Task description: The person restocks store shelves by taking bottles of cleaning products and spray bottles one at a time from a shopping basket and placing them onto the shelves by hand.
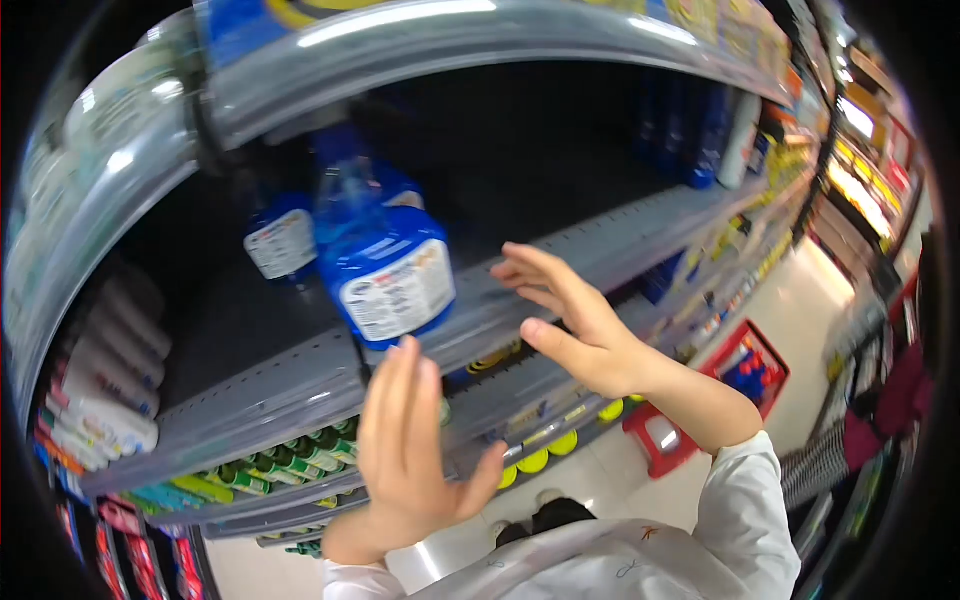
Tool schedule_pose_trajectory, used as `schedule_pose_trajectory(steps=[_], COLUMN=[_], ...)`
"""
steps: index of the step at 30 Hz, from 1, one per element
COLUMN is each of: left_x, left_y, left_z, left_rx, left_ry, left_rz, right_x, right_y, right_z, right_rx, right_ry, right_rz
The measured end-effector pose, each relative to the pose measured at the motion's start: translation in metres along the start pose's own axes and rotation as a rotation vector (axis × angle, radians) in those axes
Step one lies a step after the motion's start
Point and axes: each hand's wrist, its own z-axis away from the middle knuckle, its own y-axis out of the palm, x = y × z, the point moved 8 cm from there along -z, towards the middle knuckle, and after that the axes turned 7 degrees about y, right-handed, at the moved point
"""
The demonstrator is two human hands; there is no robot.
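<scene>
A blue bottle (385,245) with a clear upper part and a white printed label stands at the front of a dark shelf (510,235). My left hand (405,450) is open just below it, fingers stretched upward; whether the fingertips touch the bottle I cannot tell. To the right of the bottle, my right hand (585,320) is open too, with fingers apart and nothing in it. Another blue bottle (280,242) with a white label stands to the left, farther back. Part of one more blue bottle (400,190) shows behind the front one.
White bottles (100,400) line the left end. Dark blue bottles (708,140) and a white one stand at the right end. Green bottles (290,460) fill a lower shelf. A red basket (752,370) holding blue items is on the floor. A person in dark red (890,410) is at the far right.
</scene>
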Motion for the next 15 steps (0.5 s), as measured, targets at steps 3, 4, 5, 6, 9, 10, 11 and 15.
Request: schedule_pose_trajectory(steps=[3,4,5,6,9,10,11,15], left_x=[-0.018,-0.025,-0.031,-0.040,-0.084,-0.103,-0.124,-0.188], left_y=[0.048,0.066,0.086,0.104,0.169,0.192,0.212,0.284], left_z=[0.019,0.026,0.034,0.043,0.079,0.095,0.111,0.166], left_rx=[-0.023,-0.022,0.000,0.030,0.222,0.314,0.393,0.640], left_ry=[0.060,0.082,0.059,0.034,-0.079,-0.130,-0.170,-0.331], left_rz=[0.249,0.317,0.402,0.490,0.701,0.771,0.847,1.016], right_x=[-0.014,-0.018,-0.029,-0.039,-0.096,-0.114,-0.132,-0.170], right_y=[-0.014,-0.024,-0.035,-0.047,-0.072,-0.081,-0.091,-0.131], right_z=[0.045,0.059,0.076,0.095,0.162,0.190,0.221,0.334], right_rx=[-0.051,-0.074,-0.094,-0.145,-0.132,-0.174,-0.209,-0.383], right_ry=[0.101,0.114,0.185,0.227,0.460,0.542,0.624,0.657], right_rz=[-0.109,-0.126,-0.233,-0.279,-0.579,-0.676,-0.773,-1.083])
